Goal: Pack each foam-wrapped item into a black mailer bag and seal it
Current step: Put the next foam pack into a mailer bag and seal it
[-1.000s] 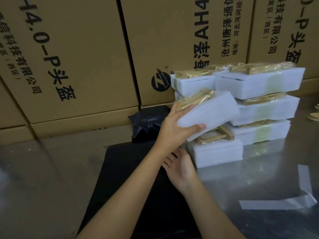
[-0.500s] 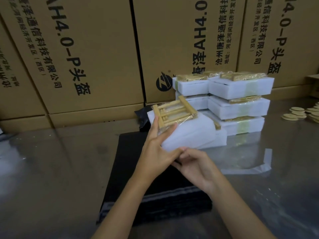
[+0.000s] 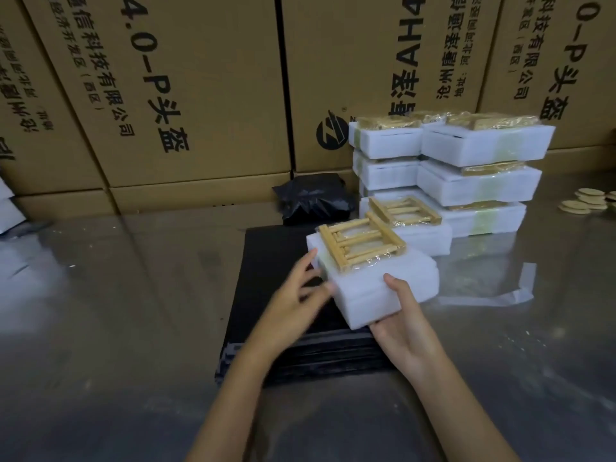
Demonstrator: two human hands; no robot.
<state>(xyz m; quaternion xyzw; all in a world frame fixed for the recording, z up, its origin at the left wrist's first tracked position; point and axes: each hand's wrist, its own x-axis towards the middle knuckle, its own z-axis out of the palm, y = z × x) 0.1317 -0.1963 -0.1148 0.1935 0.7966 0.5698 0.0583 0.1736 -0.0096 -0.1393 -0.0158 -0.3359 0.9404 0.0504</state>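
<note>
A white foam-wrapped item (image 3: 383, 288) with a shrink-wrapped wooden rack on top hovers tilted over a flat stack of black mailer bags (image 3: 276, 261) on the table. My right hand (image 3: 403, 325) holds the item at its near edge, thumb on top and fingers underneath. My left hand (image 3: 293, 301) is blurred, its spread fingers touching the item's left side. More foam-wrapped items (image 3: 480, 188) are stacked behind, with one (image 3: 430, 235) lying alone in front of them. A filled black bag (image 3: 313, 201) sits against the boxes.
Large printed cardboard boxes (image 3: 200, 95) wall off the back of the shiny metal table (image 3: 133, 295). A clear plastic strip (image 3: 500, 295) lies right of the item. Round wooden discs (image 3: 586, 201) sit at the far right, and white material (image 3: 6, 208) at the far left.
The item came off the pile and moved down and toward me over the black bags. My right hand took hold of its near edge; my left hand slid to its left side.
</note>
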